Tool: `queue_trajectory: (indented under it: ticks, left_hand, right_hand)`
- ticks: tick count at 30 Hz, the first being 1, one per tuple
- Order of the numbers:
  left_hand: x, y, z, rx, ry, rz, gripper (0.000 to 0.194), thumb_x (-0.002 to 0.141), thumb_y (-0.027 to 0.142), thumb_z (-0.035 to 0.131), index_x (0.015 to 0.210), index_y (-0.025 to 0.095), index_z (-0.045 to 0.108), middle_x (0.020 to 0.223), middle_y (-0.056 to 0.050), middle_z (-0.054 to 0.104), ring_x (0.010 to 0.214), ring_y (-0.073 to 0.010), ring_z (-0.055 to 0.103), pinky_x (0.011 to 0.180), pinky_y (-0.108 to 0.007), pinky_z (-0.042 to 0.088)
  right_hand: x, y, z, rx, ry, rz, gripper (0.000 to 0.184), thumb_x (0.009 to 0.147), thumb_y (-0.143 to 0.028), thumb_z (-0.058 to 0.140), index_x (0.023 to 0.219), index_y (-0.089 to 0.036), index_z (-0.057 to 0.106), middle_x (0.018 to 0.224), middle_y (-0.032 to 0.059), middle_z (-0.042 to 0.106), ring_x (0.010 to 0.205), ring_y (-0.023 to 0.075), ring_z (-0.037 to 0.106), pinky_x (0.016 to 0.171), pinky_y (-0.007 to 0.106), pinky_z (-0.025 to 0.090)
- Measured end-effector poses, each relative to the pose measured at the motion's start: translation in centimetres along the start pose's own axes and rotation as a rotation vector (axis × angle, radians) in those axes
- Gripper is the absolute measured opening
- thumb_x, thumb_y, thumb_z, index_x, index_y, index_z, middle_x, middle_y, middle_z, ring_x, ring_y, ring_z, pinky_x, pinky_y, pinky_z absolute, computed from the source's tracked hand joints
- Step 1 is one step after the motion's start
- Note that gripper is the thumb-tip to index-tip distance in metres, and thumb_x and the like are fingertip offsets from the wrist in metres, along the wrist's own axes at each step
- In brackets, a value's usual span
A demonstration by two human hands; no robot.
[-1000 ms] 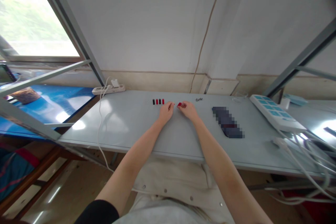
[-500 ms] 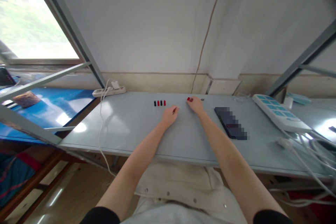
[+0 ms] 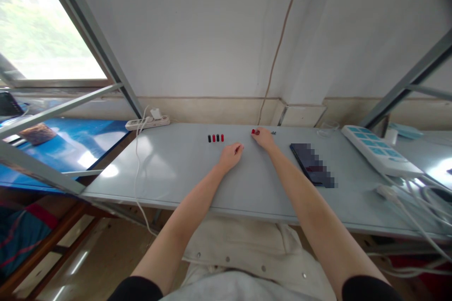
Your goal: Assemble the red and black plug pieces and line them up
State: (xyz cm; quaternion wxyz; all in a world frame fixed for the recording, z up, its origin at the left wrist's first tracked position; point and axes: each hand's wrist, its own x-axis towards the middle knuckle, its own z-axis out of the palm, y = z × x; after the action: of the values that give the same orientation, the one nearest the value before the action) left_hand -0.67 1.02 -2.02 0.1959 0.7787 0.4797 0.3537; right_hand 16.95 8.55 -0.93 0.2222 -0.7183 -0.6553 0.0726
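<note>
My right hand (image 3: 263, 138) rests near the back of the grey table (image 3: 169, 169), closed on a small red cylinder (image 3: 253, 131) that shows at its fingertips. Partly hidden just behind that hand are small dark metal pieces (image 3: 274, 133). Closer to me and to the left, my left hand (image 3: 230, 156) is closed, thumb against fingers. Whatever it may hold is hidden. Beyond it stands a row of small upright cylinders, alternating black (image 3: 209, 138) and red (image 3: 222, 138).
A dark phone (image 3: 309, 163), partly pixelated, lies right of my right arm. Farther right sits a large white power strip (image 3: 379, 150) with blue sockets and loose cables. A narrow power strip (image 3: 148, 122) is at the back left, its white cable (image 3: 137, 174) crossing the table.
My right hand has moved right and away from me with the red cylinder, to the metal pieces. My left hand has shifted slightly right and nearer to me, away from the row of cylinders.
</note>
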Motion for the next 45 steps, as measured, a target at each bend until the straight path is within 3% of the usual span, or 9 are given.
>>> queue_trajectory:
  ticks: [12,19,23,30,36,39,41,45]
  left_hand:
    - [0.0,0.0,-0.1,0.07,0.001,0.007,0.033,0.083,0.034,0.034,0.079,0.017,0.061,0.061,-0.001,0.056,0.054,-0.0107,0.046,0.056,-0.022,0.033]
    - [-0.2,0.1,-0.4,0.158,-0.032,-0.05,0.03,0.083,0.033,0.036,0.095,0.018,0.059,0.069,-0.004,0.061,0.063,-0.0141,0.054,0.061,-0.024,0.037]
    - [-0.3,0.3,-0.7,0.194,-0.017,-0.098,0.034,0.083,0.03,0.038,0.113,0.018,0.049,0.074,-0.005,0.063,0.069,-0.0166,0.057,0.064,-0.025,0.039]
    - [-0.2,0.1,-1.7,0.367,0.104,-0.269,0.055,0.082,0.029,0.037,0.134,0.017,0.021,0.084,-0.01,0.063,0.074,-0.0199,0.06,0.067,-0.027,0.041]
    - [0.2,-0.4,-2.1,0.42,0.132,-0.366,0.063,0.081,0.03,0.038,0.137,0.015,0.013,0.09,-0.014,0.062,0.075,-0.0226,0.06,0.067,-0.029,0.041]
    - [0.2,-0.5,-2.1,0.421,0.125,-0.374,0.065,0.081,0.031,0.038,0.137,0.015,0.011,0.09,-0.015,0.062,0.076,-0.0235,0.06,0.067,-0.03,0.041]
    - [0.1,-0.6,-2.1,0.422,0.126,-0.365,0.065,0.081,0.031,0.038,0.137,0.015,0.01,0.089,-0.014,0.062,0.076,-0.0235,0.061,0.067,-0.029,0.042]
    - [0.1,-0.6,-2.1,0.427,0.12,-0.362,0.061,0.082,0.031,0.037,0.137,0.016,0.014,0.087,-0.014,0.063,0.077,-0.0228,0.06,0.067,-0.029,0.041]
  right_hand:
    - [0.8,0.7,0.1,-0.001,-0.069,-0.029,0.011,0.073,-0.016,0.052,0.08,-0.014,0.061,0.085,0.0093,0.063,0.08,0.0161,0.058,0.071,0.025,0.041]
    - [0.8,0.4,-0.1,-0.026,-0.089,-0.001,0.01,0.071,-0.016,0.053,0.076,-0.014,0.062,0.082,0.0087,0.064,0.079,0.0162,0.058,0.07,0.024,0.041]
    - [0.9,0.3,-0.3,-0.024,-0.118,0.023,0.011,0.068,-0.017,0.056,0.078,-0.013,0.06,0.084,0.0089,0.063,0.081,0.0171,0.058,0.07,0.025,0.041]
    - [-0.2,0.4,-0.6,0.099,-0.107,0.118,0.044,0.065,-0.023,0.061,0.106,-0.011,0.048,0.087,0.0133,0.062,0.082,0.0214,0.059,0.069,0.029,0.042]
    - [-3.1,-0.9,-1.7,0.085,0.045,0.132,0.042,0.066,-0.027,0.06,0.103,-0.012,0.046,0.091,0.0177,0.06,0.089,0.027,0.057,0.072,0.034,0.041]
    - [-5.2,-2.2,-1.6,0.181,0.112,0.062,0.03,0.074,-0.03,0.05,0.099,-0.015,0.048,0.082,0.0112,0.062,0.081,0.0224,0.058,0.069,0.032,0.041]
    - [-6.4,-3.1,-1.2,0.257,0.145,-0.059,0.023,0.075,-0.029,0.047,0.094,-0.017,0.05,0.083,0.0083,0.062,0.078,0.0188,0.058,0.069,0.029,0.041]
    - [-7.8,-4.2,-0.6,0.328,0.113,-0.246,0.019,0.076,-0.029,0.045,0.089,-0.018,0.052,0.082,0.0057,0.062,0.064,0.0139,0.054,0.066,0.027,0.041]
